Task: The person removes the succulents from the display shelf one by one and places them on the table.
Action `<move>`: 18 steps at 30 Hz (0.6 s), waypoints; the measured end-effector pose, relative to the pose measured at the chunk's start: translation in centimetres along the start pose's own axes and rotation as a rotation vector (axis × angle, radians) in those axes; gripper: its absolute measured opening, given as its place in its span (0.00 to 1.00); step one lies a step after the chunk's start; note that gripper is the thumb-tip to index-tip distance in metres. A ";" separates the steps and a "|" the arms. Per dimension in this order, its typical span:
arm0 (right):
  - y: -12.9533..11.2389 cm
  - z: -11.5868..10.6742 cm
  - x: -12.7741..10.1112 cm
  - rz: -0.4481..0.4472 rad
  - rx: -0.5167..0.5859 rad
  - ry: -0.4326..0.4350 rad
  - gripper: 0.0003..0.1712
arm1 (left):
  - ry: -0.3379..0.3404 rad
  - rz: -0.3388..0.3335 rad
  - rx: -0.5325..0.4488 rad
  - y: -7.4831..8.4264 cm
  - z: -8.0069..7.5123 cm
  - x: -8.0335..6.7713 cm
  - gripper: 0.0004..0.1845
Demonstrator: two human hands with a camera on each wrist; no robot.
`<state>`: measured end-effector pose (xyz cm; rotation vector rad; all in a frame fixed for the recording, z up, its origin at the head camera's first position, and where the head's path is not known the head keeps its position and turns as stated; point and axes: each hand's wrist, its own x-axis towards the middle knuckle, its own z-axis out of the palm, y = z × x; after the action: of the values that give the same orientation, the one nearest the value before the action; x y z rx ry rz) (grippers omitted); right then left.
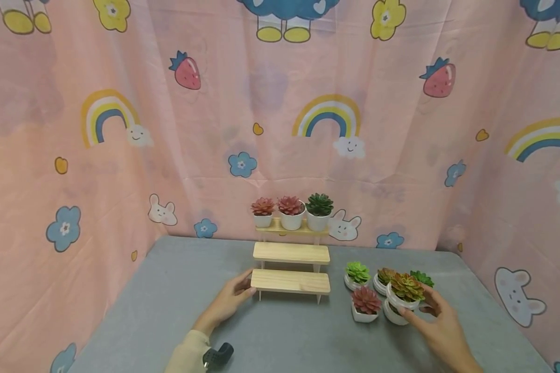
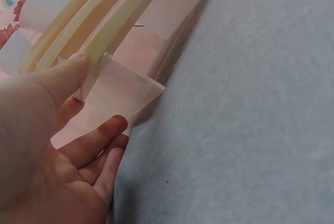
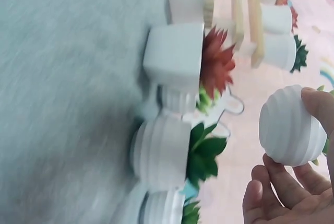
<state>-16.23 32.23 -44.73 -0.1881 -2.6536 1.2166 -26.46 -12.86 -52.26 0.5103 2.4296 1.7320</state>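
Note:
My left hand [image 1: 231, 298] is at the left end of a three-tier wooden display stand [image 1: 290, 282]. In the left wrist view its thumb lies on the lowest board's end and its fingers touch the pale side support [image 2: 122, 85], gripping the stand there. My right hand [image 1: 441, 324] holds a potted succulent [image 1: 407, 287] with orange-green leaves by its round white ribbed pot [image 3: 289, 125]. The right wrist view has this pot raised above the table, tilted sideways in that picture. Below it stands another white pot [image 1: 395, 315] with a green succulent [image 3: 206, 151].
On the top board stand two reddish succulents [image 1: 291, 205] and a dark green one [image 1: 319, 205]. A light green succulent [image 1: 357, 273], a red one in a square pot [image 1: 365, 301], a brownish one [image 1: 385, 276] and a green one [image 1: 422, 278] crowd the grey table's right. Behind hangs a pink curtain [image 1: 280, 77].

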 end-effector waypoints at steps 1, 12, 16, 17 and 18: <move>0.3 -0.1 -0.1 0.004 0.011 0.012 0.49 | 0.000 0.000 -0.002 0.0 0.0 0.0 0.34; 3.6 -1.5 -0.4 0.084 0.036 0.096 0.46 | -0.001 -0.002 0.003 -0.1 0.0 0.1 0.35; 4.6 -2.2 -0.2 0.128 0.036 0.103 0.47 | 0.001 -0.007 0.004 -0.2 -0.1 0.1 0.35; 4.9 -2.4 -0.1 0.130 0.039 0.106 0.48 | 0.000 -0.006 0.004 -0.1 -0.1 0.1 0.35; 5.2 -2.5 0.0 0.142 0.045 0.103 0.49 | 0.002 -0.008 0.006 -0.1 -0.1 0.1 0.35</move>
<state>-15.48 37.38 -47.10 -0.4258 -2.5593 1.2707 -26.58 -12.95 -52.33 0.4991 2.4350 1.7239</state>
